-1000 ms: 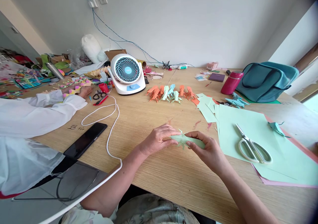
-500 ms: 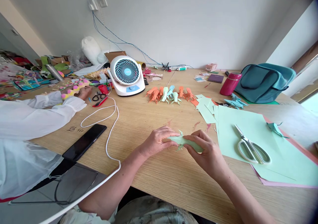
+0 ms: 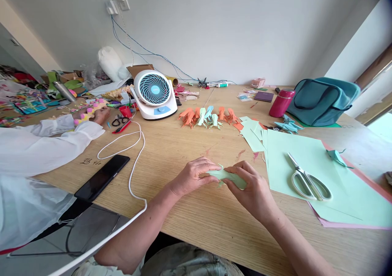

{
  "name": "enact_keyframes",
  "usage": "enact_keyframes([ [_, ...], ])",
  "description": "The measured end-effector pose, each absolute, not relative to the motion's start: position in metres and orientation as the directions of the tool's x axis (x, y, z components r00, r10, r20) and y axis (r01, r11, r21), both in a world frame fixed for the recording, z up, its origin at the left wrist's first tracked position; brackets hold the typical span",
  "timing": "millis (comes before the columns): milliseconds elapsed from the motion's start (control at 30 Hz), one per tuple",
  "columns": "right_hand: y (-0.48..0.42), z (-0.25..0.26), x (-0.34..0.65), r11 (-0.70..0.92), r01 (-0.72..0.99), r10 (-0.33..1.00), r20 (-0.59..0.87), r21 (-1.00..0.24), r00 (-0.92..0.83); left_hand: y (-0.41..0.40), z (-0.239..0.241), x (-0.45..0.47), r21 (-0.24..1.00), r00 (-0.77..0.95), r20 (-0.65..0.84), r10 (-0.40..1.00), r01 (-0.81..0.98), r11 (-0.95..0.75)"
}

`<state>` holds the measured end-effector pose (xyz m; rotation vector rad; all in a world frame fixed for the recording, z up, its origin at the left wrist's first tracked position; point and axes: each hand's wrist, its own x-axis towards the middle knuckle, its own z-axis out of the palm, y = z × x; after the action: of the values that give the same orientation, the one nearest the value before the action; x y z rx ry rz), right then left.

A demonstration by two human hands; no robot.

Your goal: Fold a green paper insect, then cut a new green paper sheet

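A pale green folded paper figure (image 3: pixel 226 175) is held low over the wooden table (image 3: pixel 190 145) between both hands. My left hand (image 3: pixel 196 174) pinches its left end with fingers curled. My right hand (image 3: pixel 249 188) grips its right end, fingers wrapped over the paper. A row of finished orange, light blue and green paper figures (image 3: pixel 208 116) stands farther back on the table.
Green paper sheets (image 3: pixel 275 161) with white-handled scissors (image 3: pixel 308 182) lie to the right. Behind them are a teal bag (image 3: pixel 321 100) and a red bottle (image 3: pixel 281 102). A white fan (image 3: pixel 154 94), white cable (image 3: pixel 134 161) and black phone (image 3: pixel 102 177) sit left. A person in white sleeves (image 3: pixel 45 145) works at far left.
My right hand has turned and slid over the paper figure's right end, covering more of it. The view has shifted slightly.
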<state>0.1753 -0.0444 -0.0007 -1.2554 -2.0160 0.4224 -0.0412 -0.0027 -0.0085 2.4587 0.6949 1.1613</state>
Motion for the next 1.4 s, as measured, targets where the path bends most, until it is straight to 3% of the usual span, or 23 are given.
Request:
enact_keyframes([
  [200, -0.0436, -0.0003, 0.1757, 0.501, 0.677, 0.853, 0.442, -0.539, -0.279, -0.0035, -0.0081, -0.0393, 0.486, 0.544, 0.637, 0.546, 0.266, -0.833],
  [467, -0.0411, 0.0, 0.1766, 0.471, 0.589, 0.88, 0.395, -0.656, -0.264, -0.0045, -0.009, -0.0384, 0.542, 0.525, 0.617, 0.586, 0.257, -0.8],
  [733, -0.039, -0.0011, 0.1843, 0.556, 0.69, 0.814, 0.472, -0.463, -0.34, -0.0047, -0.0102, -0.038, 0.549, 0.546, 0.604, 0.581, 0.242, -0.8],
  [1000, -0.0394, 0.0031, 0.1817, 0.507, 0.565, 0.862, 0.366, -0.651, -0.351, -0.006, -0.0078, -0.0364, 0.524, 0.539, 0.632, 0.558, 0.234, -0.819],
  [1400, -0.0398, 0.0037, 0.1822, 0.494, 0.487, 0.868, 0.373, -0.721, -0.328, -0.0069, -0.0063, -0.0367, 0.566, 0.521, 0.626, 0.581, 0.209, -0.798],
])
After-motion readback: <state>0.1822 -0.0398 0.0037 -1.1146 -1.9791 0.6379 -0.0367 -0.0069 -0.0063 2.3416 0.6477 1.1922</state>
